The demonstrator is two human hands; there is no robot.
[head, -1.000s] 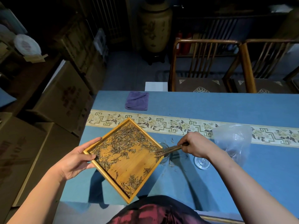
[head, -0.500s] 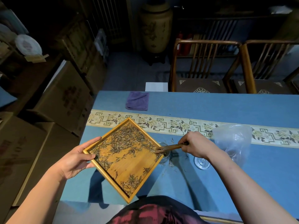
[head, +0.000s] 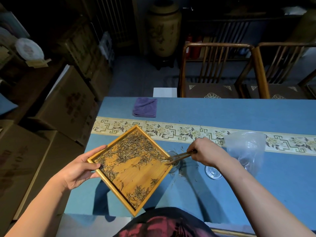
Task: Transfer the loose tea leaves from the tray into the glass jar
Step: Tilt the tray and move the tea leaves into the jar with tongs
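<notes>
- Tea leaves (head: 135, 149): thin, dry, brown, spread over the wooden tray (head: 136, 175), thick at the far corner, a small heap at the near corner, bare wood between.
- Held up off the blue tabletop (head: 222, 113) and turned like a diamond, with the right corner over the glass jar (head: 173, 155).
- Left hand (head: 80, 170): grip closed on the tray's left corner, thumb on top of the rim, fingers under and along the edge.
- Right hand (head: 206, 153): grip closed around wooden tongs (head: 179, 157), tips a little apart and touching the leaves at the tray's right corner.
- Glass jar: clear, standing on the tabletop, mostly hidden under the tray corner and the tongs; cannot tell how much tea is inside.
- A few loose leaves lying on the tabletop around the jar.
- Round glass lid (head: 212, 172) flat on the tabletop, just right of the jar, partly under the right arm.
- Clear plastic bag (head: 246, 147) near the right hand, on the far side.
- Folded purple cloth (head: 145, 109) well apart, near the far edge.
- Flowered band (head: 171, 131) running across the tabletop behind the tray.
- Two wooden chairs (head: 217, 71) past the far edge.
</notes>
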